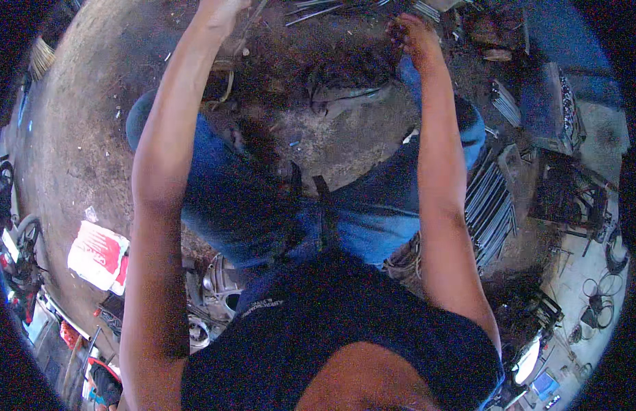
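Observation:
My left hand (222, 12) reaches to the upper edge of the view, which cuts off most of its fingers. Right beside it slants a thin rod (256, 19); whether the hand grips it I cannot tell. At the upper right, my right hand (418, 38) has its fingers curled in around something dark, too small and blurred to name. Below and between the hands, a crumpled dark cloth or bag (352, 92) lies on the floor. My knees in blue jeans (256, 205) are spread apart under my arms.
Several metal rods (314, 12) lie beyond the hands. A bundle of long bars (492, 212) rests by my right leg, near a dark metal frame (571, 195). At left sits a red and white sack (98, 255). A broom head (42, 58) stands far left.

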The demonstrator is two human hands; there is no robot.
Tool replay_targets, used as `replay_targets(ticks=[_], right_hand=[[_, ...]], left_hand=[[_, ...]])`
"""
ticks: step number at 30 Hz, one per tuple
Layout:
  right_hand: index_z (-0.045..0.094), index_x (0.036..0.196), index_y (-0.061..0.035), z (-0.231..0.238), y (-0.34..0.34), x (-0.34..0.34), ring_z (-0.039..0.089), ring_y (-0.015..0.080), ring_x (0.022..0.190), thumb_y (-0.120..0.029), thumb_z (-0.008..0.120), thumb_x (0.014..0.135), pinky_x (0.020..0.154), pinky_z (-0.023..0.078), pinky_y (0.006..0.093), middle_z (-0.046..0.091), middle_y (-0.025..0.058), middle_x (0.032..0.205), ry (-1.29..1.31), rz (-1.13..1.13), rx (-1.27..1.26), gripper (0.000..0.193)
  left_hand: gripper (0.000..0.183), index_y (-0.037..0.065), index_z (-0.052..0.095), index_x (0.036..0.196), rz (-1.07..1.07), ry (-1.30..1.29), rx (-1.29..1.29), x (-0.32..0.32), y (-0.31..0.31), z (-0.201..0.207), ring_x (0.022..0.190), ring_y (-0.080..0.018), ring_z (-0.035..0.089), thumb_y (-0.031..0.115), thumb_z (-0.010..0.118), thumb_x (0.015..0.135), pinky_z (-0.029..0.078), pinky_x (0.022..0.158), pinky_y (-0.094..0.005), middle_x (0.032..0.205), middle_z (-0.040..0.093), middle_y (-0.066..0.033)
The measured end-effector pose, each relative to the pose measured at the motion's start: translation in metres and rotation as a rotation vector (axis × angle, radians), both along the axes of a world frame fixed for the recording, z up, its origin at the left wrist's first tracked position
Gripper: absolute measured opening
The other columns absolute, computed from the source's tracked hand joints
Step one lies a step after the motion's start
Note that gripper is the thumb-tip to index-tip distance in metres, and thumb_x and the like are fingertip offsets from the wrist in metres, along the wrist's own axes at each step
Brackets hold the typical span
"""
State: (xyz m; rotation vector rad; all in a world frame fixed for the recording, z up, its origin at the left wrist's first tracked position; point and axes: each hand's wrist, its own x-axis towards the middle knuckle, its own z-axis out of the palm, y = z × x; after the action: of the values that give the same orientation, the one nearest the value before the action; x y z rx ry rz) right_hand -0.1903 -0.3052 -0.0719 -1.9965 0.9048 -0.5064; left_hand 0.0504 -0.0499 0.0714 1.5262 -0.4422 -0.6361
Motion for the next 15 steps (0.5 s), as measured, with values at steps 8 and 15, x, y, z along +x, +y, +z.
replay_targets(ticks=[8, 15], right_hand=[[0.060, 0.101, -0.0100, -0.095, -0.032, -0.007, 0.062, 0.0141, 0.071, -0.024, 0.052, 0.090, 0.058, 0.049, 0.0288, 0.068, 0.0047, 0.086, 0.150, -0.133, 0.812, 0.020], [0.061, 0.098, -0.0067, -0.231, -0.090, -0.020, 0.065, 0.0188, 0.063, -0.020, 0.052, 0.091, 0.052, 0.050, 0.0315, 0.068, 0.0079, 0.081, 0.432, -0.309, 0.591, 0.018]], left_hand=[[0.029, 0.008, 0.059, 0.115, -0.016, 0.154, -0.039, 0.030, 0.009, -0.027, 0.045, -0.0054, 0.031, 0.027, 0.049, 0.096, 0.021, 0.040, -0.0235, 0.059, 0.037, 0.0060], [0.018, 0.009, 0.062, 0.099, -0.092, 0.226, -0.124, 0.009, -0.005, -0.017, 0.045, -0.0041, 0.031, 0.023, 0.051, 0.094, 0.019, 0.040, -0.0220, 0.058, 0.036, 0.0073]])
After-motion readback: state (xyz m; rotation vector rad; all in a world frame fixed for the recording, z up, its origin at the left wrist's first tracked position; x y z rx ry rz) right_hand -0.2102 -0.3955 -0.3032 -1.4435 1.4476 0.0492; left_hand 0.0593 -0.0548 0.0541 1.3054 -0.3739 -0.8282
